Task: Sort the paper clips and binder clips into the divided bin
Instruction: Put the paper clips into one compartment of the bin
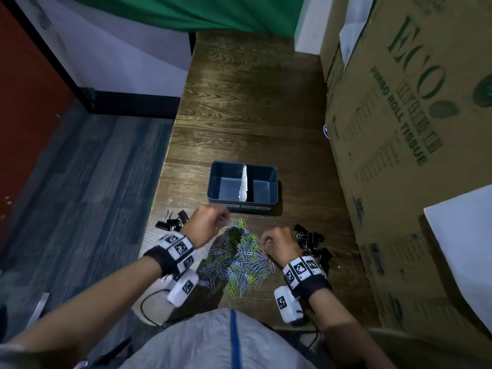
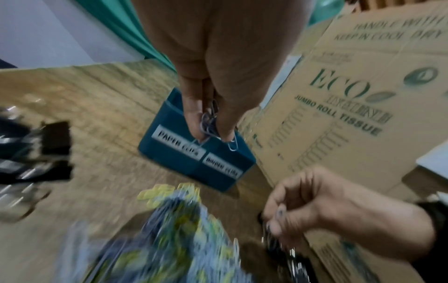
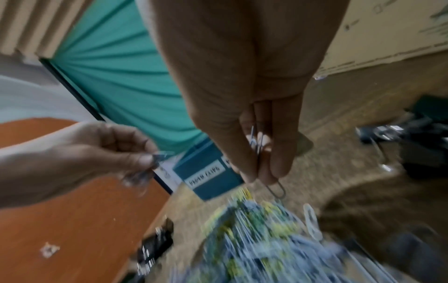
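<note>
A heap of blue, white and yellow-green paper clips [image 1: 237,259] lies on the wooden table [image 1: 253,107] in front of me. Beyond it stands a dark blue divided bin [image 1: 243,186] with a white divider; both halves look empty, and its front labels read paper clips and binder clips [image 2: 198,153]. My left hand [image 1: 210,225] hovers over the heap's far left, pinching several paper clips [image 2: 211,122]. My right hand [image 1: 277,245] is at the heap's right edge and pinches a few paper clips [image 3: 261,149]. Black binder clips lie in two groups, left [image 1: 173,222] and right [image 1: 314,243].
A tall cardboard box [image 1: 404,129] printed with tissue branding walls off the table's right side. A white sheet [image 1: 463,246] leans on it near me. The table's left edge drops to grey floor [image 1: 80,182]. A green curtain [image 1: 186,12] hangs at the far end.
</note>
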A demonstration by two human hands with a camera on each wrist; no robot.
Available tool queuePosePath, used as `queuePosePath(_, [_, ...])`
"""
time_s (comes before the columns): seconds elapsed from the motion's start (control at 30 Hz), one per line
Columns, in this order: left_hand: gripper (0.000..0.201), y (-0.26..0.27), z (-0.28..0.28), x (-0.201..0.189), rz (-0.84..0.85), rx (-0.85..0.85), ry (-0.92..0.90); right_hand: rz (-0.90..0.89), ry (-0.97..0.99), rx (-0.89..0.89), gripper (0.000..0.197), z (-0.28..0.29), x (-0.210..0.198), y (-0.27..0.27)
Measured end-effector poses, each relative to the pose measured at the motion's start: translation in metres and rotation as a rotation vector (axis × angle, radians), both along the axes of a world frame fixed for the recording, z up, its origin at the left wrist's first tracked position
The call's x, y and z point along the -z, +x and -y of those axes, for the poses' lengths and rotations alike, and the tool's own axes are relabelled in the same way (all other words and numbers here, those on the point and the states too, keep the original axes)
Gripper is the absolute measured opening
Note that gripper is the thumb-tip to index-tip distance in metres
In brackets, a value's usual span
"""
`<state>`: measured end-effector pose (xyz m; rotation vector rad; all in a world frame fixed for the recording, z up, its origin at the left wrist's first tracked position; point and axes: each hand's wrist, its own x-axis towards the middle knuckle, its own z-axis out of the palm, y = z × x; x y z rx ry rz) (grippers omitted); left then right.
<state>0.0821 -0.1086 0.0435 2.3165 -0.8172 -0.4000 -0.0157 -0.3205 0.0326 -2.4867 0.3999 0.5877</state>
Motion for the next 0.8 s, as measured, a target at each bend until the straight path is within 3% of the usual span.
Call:
queuePosePath(0.17, [0.009,0.061,0.028,-0.028,0.04,-0.126,-0.05,0.16,0.093,0.007,0.01,0.0,-0.028,0.023])
queuePosePath(0.3, [0.041,0.077,0.033,-0.025,0.059,-0.117,0.042,0.304,0.111,-0.033,0.011,-0.008,-0.046,0.061])
queuePosePath(0.43, [0.017,0.061,0.012,-0.003,0.221,-0.091,0.141,0.391,0.093,0.017,0.016,-0.017,-0.055,0.111])
queuePosePath(0.53, [0.015,0.038,-0.004,0.017,0.171,-0.073,0.21,0.397,0.115,0.03,0.011,-0.027,-0.057,0.134])
queuePosePath(0.67, [0.028,0.011,-0.017,0.04,0.036,-0.013,0.379,0.442,0.052,0.005,0.026,-0.027,-0.049,0.131])
queuePosePath(0.8, [0.062,-0.011,-0.013,0.057,-0.108,0.035,0.53,0.442,0.071,0.005,0.01,-0.02,-0.018,0.091])
